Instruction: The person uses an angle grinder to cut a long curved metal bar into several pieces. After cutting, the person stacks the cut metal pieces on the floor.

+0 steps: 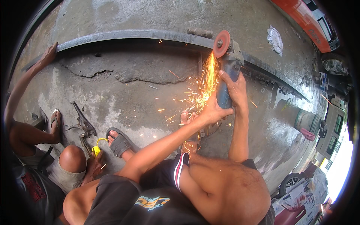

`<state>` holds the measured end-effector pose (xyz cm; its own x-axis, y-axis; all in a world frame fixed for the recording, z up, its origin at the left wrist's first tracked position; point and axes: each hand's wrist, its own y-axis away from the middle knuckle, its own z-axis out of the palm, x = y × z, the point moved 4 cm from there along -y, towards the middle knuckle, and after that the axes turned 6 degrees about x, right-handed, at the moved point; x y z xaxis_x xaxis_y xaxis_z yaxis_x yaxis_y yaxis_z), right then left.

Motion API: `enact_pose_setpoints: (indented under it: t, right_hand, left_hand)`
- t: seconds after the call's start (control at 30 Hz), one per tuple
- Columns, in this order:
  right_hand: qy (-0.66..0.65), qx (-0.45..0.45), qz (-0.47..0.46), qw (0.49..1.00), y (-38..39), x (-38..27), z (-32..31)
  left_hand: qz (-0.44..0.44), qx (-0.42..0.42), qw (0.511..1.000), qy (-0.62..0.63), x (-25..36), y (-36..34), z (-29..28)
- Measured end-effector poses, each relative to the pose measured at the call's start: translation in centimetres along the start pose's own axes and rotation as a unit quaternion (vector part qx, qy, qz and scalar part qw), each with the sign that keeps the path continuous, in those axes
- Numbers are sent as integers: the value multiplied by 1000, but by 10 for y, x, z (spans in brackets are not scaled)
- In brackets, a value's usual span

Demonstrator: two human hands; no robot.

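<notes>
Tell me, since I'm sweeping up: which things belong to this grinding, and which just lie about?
In the job:
angle grinder, in left hand and right hand
long metal bar, co-worker's hand on it

Apparently lying about:
crumpled white sheet
dark metal tool

Blue-orange lettering (152, 202) on dark shirt (118, 200), faint letters (314, 36) on orange vehicle (301, 18)

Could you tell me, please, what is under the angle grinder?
Metal bar shows on both sides of the grinder, with concrete floor around; whatever lies directly beneath its red disc and body is covered. Orange sparks hide some floor too.
</notes>
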<state>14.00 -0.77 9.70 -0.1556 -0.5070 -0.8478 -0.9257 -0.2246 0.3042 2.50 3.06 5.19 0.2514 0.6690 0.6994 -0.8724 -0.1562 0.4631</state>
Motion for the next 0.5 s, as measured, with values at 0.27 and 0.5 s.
enact_pose_setpoints:
  t: [0.27, 0.5]
  right_hand:
    - [7, -12, 7, 1000, 1, -2, 1]
    - [12, 10, 6, 1000, 0, 0, -3]
  left_hand:
    - [-5, -9, 997, -72, 1, -1, -4]
    - [-95, -15, 993, -75, 12, 7, -1]
